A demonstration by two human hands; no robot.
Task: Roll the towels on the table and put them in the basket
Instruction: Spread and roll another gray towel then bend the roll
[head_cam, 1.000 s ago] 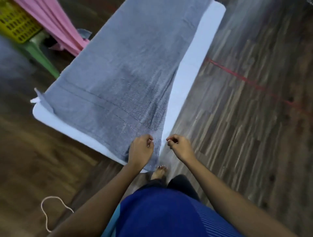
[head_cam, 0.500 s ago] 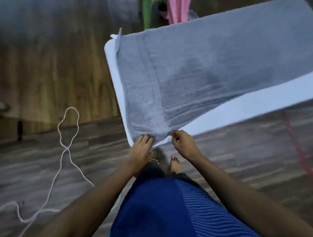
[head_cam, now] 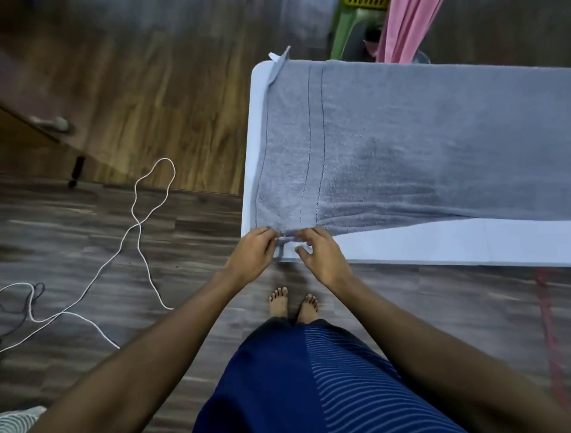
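Head view, looking down: the left grip (head_cam: 251,253) and the right grip (head_cam: 321,256) meet at the near left corner of the grey towel (head_cam: 417,148), a little right of the middle of the frame. The left grip has its fingers curled over the corner itself. Just beside it, the right grip pinches the hem between thumb and forefinger, with its other fingers (head_cam: 301,249) loosely bent below the edge. The two sit close together but are not quite touching.

From that corner the towel lies spread flat along the white counter (head_cam: 432,244) and runs off the right edge of the frame. Two stitched lines cross it near its left end, and a small tag (head_cam: 279,58) sticks up at the far left corner. A strip of bare counter shows along the near side.

Beyond the far edge, at the top of the frame, a pink cloth (head_cam: 404,27) hangs beside a green stool (head_cam: 343,27), and a sliver of a yellow basket (head_cam: 366,3) shows above it. A white cord (head_cam: 139,216) loops over the wooden floor (head_cam: 154,92) on the left. Bare feet (head_cam: 293,304) stand below the grips.
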